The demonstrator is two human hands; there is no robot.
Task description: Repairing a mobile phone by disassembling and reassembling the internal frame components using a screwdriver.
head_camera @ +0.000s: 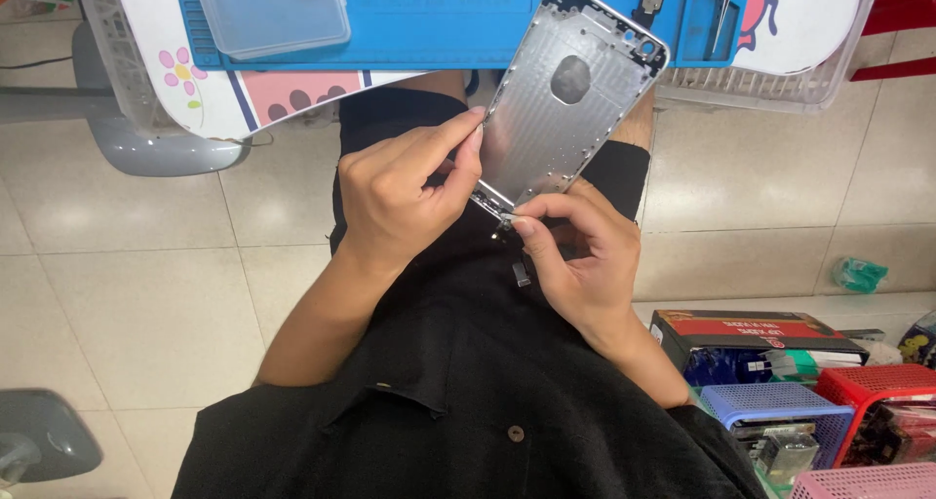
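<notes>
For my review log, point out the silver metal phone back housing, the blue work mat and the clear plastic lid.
Silver metal phone back housing [546, 134]: head view, inner flat panel.
Blue work mat [429, 21]: head view, bare ribbed middle.
Clear plastic lid [271, 10]: head view, its flat centre.

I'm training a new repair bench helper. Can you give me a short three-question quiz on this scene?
1. True or false: both hands grip the silver phone housing at its lower end.
2. What lies on the blue work mat at its left? A) clear plastic tray B) red basket C) green cloth
3. What dangles from the housing's lower end, by the right hand?

Key:
1. True; the left hand pinches its lower edge too.
2. A, the clear plastic tray.
3. A small dark flex part.
</notes>
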